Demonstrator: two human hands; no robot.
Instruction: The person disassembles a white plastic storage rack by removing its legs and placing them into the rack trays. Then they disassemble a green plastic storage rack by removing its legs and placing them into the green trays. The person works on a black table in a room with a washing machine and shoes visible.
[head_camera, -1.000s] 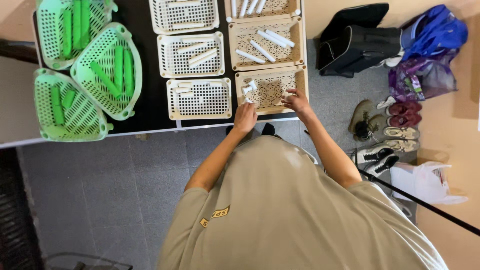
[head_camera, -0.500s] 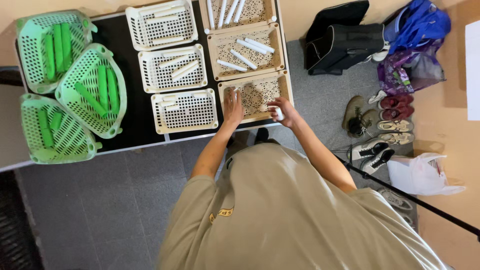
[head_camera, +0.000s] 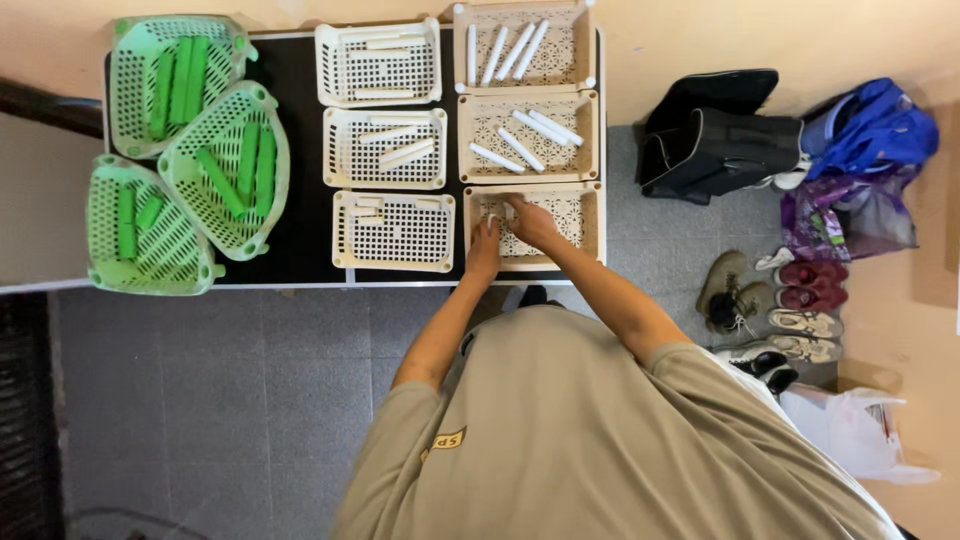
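Both of my hands are in the nearest beige basket (head_camera: 586, 226) at the table's front right. My right hand (head_camera: 532, 222) is over the basket's left part, fingers curled on a short white tube (head_camera: 509, 209). My left hand (head_camera: 486, 246) rests on the basket's near left corner, with a bit of white at its fingertips. Whether it holds anything is not visible. Behind this basket stand two more beige baskets (head_camera: 527, 96) holding longer white tubes (head_camera: 520, 147).
Three white baskets (head_camera: 341, 232) with white tubes stand in a column to the left on the black table (head_camera: 305, 200). Three green baskets (head_camera: 100, 225) hold green tubes at far left. Bags (head_camera: 720, 135), shoes (head_camera: 800, 275) and a white plastic bag (head_camera: 860, 435) lie on the floor to the right.
My right hand moved from the basket's right side to its left part, next to my left hand. My left hand drew back toward the near corner. The view shifted.
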